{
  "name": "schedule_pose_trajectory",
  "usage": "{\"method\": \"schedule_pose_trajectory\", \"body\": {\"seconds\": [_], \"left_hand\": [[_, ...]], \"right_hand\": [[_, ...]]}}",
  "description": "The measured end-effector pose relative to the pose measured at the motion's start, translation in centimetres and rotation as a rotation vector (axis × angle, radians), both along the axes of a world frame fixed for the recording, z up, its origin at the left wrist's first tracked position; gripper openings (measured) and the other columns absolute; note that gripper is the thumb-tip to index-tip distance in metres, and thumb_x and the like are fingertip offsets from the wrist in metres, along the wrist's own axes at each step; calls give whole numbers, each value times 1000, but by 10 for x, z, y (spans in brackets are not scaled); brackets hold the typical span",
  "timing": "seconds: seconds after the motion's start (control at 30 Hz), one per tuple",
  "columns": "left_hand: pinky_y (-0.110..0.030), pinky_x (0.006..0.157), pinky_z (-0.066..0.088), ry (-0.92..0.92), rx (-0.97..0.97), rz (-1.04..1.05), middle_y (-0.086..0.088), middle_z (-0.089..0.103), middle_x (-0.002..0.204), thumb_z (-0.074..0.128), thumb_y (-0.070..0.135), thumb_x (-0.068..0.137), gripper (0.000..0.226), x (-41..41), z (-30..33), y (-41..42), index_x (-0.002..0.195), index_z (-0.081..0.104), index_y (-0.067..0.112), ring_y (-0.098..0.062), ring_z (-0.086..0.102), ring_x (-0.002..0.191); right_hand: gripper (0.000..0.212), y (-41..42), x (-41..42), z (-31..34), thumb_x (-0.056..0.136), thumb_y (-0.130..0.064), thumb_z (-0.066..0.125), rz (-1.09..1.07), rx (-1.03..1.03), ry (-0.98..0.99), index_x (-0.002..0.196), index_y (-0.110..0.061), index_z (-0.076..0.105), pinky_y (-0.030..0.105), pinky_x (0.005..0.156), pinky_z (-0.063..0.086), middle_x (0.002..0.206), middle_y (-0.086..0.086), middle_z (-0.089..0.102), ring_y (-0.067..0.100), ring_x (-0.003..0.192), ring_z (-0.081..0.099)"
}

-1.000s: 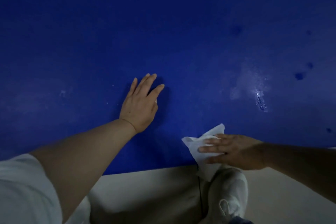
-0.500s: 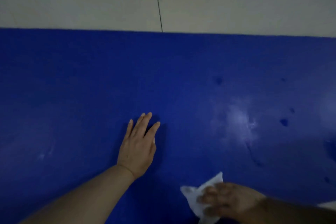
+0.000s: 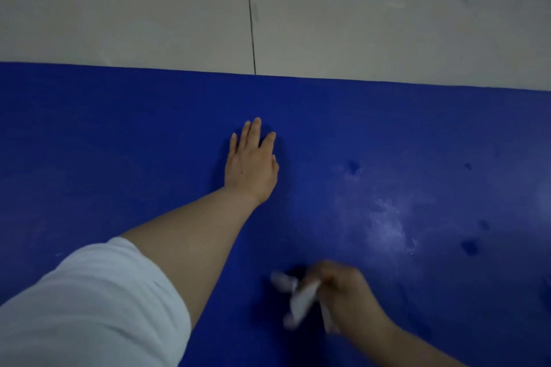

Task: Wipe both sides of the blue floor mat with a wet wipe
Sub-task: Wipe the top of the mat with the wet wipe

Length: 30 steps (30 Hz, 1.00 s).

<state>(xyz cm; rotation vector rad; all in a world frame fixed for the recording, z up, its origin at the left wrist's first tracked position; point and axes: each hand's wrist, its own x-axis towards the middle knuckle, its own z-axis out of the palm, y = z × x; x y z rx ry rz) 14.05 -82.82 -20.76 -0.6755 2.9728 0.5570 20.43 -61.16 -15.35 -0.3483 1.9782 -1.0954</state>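
Smooth blue floor mat (image 3: pixel 119 143) with wet sheen, glossy tiled floor (image 3: pixel 119 9), soft white cloth sleeve (image 3: pixel 89 307).

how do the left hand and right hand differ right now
The left hand lies flat on the blue floor mat with fingers straight, holding nothing; the right hand has a grip on the wet wipe. The left is sharp, the right motion-blurred. Both are over the mat.

The blue mat (image 3: pixel 119 143) is wide and flat. The left hand (image 3: pixel 250 167) lies flat on its middle, with its arm stretched across the near left. The right hand (image 3: pixel 348 292) grips a wipe (image 3: pixel 301 298) near the front. The rest of the mat is bare.
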Motion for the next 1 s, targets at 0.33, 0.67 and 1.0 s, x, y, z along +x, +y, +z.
{"method": "schedule_pose_trajectory", "body": {"seconds": [0.33, 0.67, 1.0], "left_hand": [[-39, 119, -7, -1, -47, 71, -7, -4, 161, 25, 33, 100, 56, -16, -18, -9, 153, 12, 22, -22, -6, 148], [-45, 110, 21, 61, -87, 121, -13, 45, 144, 33, 34, 83, 53, -25, -29, -15, 128, 57, 17, -27, 35, 135], [-47, 108, 22, 9, -106, 109, -13, 45, 144, 34, 36, 82, 55, -28, -26, -15, 126, 60, 16, -29, 37, 134]], "right_hand": [[47, -98, -139, -25, 96, 6, 36, -513, -125, 659, 134, -16, 53, 2, 84, 38, 134, -31, 37, -12, 109, 48], [56, -166, -238, -82, 95, -30, 18, 378, 374, 1111, 147, -15, 34, 37, 116, 17, 155, 3, 26, 20, 144, 21], [51, -154, -295, -62, 94, -15, 28, 176, 733, 1088, 144, -5, 34, 39, 115, 22, 150, 11, 31, 28, 138, 27]]}}
